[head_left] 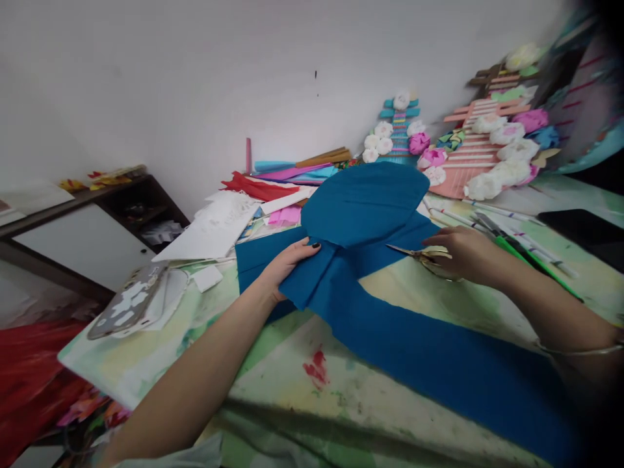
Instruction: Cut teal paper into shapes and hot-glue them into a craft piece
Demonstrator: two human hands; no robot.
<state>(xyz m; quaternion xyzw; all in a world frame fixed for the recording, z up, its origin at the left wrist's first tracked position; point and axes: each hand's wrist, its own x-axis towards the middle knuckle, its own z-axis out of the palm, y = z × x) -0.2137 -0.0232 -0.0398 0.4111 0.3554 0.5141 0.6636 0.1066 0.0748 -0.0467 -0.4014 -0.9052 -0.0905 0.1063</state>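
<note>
A large sheet of dark blue crepe paper (365,201) lies across the table, with a rounded part at the back and a long strip running to the lower right. My left hand (291,263) grips the paper near its middle, thumb on top and the other fingers underneath. In my right hand (463,250) is a pair of small gold-handled scissors (429,255), blades pointing left over the blue paper. The blades look nearly closed; whether they touch the paper I cannot tell.
Right of my right hand lie a green-handled cutter (531,263), several thin sticks and a black phone (585,231). White paper (209,227) and a phone case (129,305) are on the left. Paper-flower decorations (487,149) and coloured crepe paper (297,172) stand along the wall.
</note>
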